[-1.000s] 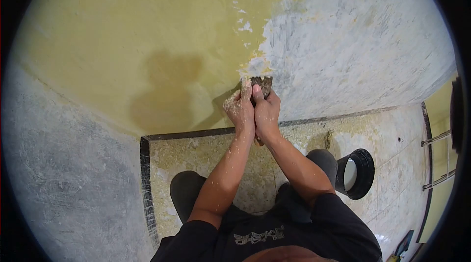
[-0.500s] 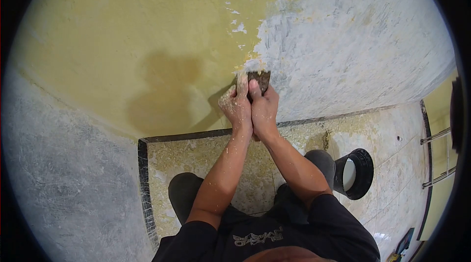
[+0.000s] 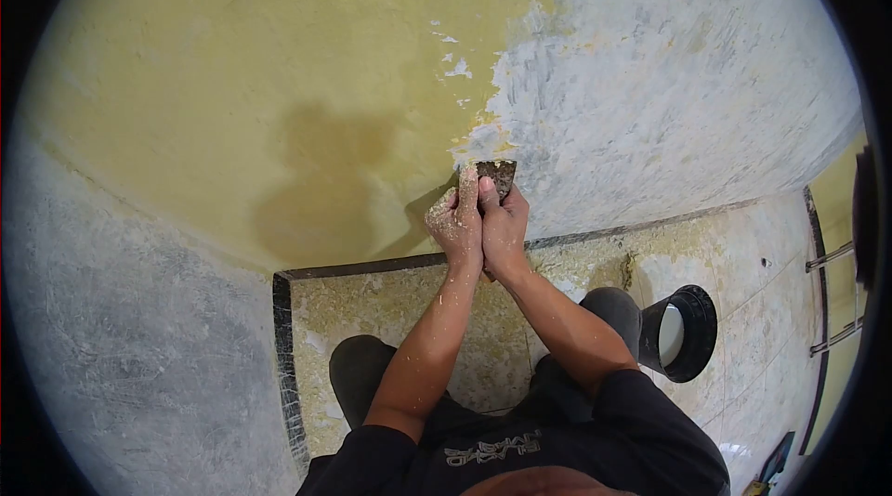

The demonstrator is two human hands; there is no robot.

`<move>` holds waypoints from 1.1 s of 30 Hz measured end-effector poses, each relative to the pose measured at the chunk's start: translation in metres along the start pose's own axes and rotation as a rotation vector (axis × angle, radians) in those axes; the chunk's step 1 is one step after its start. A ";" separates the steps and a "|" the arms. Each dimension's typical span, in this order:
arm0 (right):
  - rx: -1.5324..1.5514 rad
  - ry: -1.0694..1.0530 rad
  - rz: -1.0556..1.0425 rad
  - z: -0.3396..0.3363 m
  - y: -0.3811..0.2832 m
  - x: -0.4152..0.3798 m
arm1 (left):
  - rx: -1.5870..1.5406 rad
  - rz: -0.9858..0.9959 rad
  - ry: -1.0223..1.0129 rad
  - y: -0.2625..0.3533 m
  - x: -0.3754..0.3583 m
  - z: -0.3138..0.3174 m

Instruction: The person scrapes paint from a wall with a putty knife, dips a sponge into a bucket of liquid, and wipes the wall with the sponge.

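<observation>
Both of my hands grip one scraper (image 3: 499, 177), its dirty dark blade pressed against the painted wall (image 3: 372, 50). My left hand (image 3: 454, 228) is closed on it, with a finger laid along the blade and paint flakes stuck to the skin. Alongside, my right hand (image 3: 505, 234) is wrapped around it, thumb resting on the blade. A brown bit of the handle's end shows below my wrists; the rest is hidden by my hands. Yellow paint covers the wall to the left, while bare whitish plaster (image 3: 650, 106) lies to the right. The blade sits at the ragged border between them.
A black bucket (image 3: 703, 333) with whitish contents stands on the flake-strewn tiled floor (image 3: 358, 306), right of my knee. A grey wall (image 3: 139, 338) meets the yellow one at left. Metal rails (image 3: 832, 341) are at far right, and a dark tool (image 3: 779, 461) lies lower right.
The scraper and both hands have moved a little down the wall, and the pale patch above the blade is larger. The whole view has shifted slightly.
</observation>
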State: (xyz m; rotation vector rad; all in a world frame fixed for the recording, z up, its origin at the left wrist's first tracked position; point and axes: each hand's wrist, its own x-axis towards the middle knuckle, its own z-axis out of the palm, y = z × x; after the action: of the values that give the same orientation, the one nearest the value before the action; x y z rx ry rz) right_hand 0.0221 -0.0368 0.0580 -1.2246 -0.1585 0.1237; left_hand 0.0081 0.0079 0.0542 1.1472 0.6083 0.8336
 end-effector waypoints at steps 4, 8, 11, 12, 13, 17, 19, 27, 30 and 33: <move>0.029 0.004 0.023 0.002 -0.002 0.000 | 0.084 0.096 0.011 0.005 -0.002 0.002; 0.019 0.020 0.086 0.001 -0.003 0.000 | 0.244 0.102 -0.013 0.004 0.003 -0.004; 0.043 0.047 0.089 0.005 -0.009 0.000 | 0.072 0.094 0.016 0.003 0.002 0.004; 0.043 0.046 0.083 0.009 -0.020 0.004 | 0.120 0.089 0.029 0.008 0.002 0.005; 0.025 0.019 0.041 0.013 -0.033 0.006 | 0.117 0.090 0.027 0.018 0.004 0.009; -0.125 0.014 -0.103 0.011 -0.030 0.008 | 0.058 0.223 -0.053 0.016 0.017 0.012; -0.059 0.011 -0.087 0.003 -0.002 0.006 | 0.237 0.208 -0.017 0.003 0.010 0.000; -0.046 -0.007 -0.044 0.006 -0.009 0.011 | 0.112 0.158 0.006 0.018 0.007 0.011; -0.064 0.010 -0.042 -0.005 0.009 0.006 | 0.175 0.195 0.018 -0.004 0.002 -0.001; -0.039 0.023 0.015 -0.001 0.002 0.002 | 0.131 0.156 0.039 -0.013 0.003 -0.001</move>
State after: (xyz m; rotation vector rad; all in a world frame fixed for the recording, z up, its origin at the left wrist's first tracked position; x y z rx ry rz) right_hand 0.0245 -0.0367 0.0555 -1.2662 -0.1326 0.1200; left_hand 0.0123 0.0085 0.0414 1.3124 0.6184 0.9618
